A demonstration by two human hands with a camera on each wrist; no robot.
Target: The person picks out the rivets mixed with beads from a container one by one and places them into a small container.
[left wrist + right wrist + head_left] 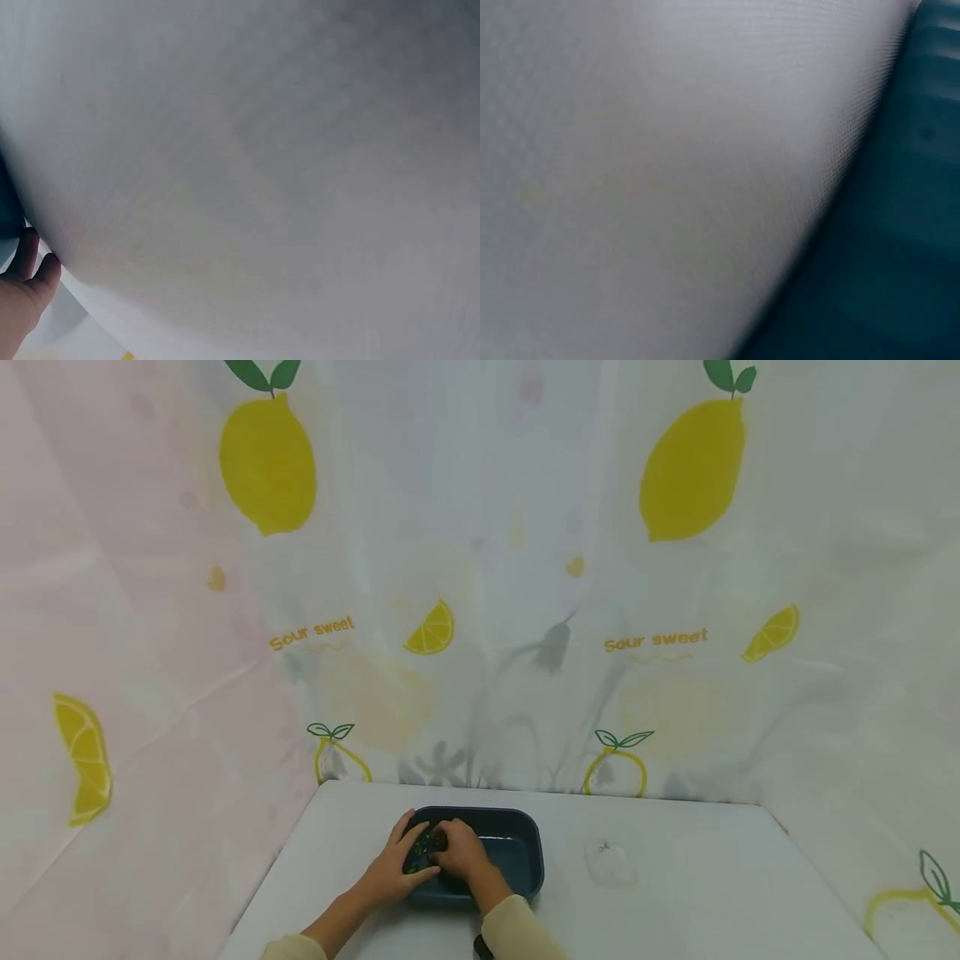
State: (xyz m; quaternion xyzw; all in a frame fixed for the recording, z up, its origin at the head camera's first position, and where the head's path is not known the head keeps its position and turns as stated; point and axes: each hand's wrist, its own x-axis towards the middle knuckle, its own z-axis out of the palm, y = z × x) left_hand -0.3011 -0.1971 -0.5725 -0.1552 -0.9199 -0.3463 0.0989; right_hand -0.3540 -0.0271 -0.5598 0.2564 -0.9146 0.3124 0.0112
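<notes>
A dark blue rectangular tray (513,858) stands on the white table, its wall also showing along the right edge of the right wrist view. At its left end lies a dark green, speckled thing (417,853), partly covered by both hands. My left hand (386,872) reaches over the tray's left side, thumb and fingers spread on either side of the speckled thing. Two of its fingertips (49,264) show beside the tray in the left wrist view. My right hand (461,850) is over the tray with curled fingers, pinching something small and dark (438,840), whose kind I cannot tell.
To the right of the tray lies a clear, flat plastic piece (611,866) on the table (697,868). A black object (482,947) pokes out beside the right sleeve at the front. A lemon-printed curtain (480,568) encloses the table's back and sides.
</notes>
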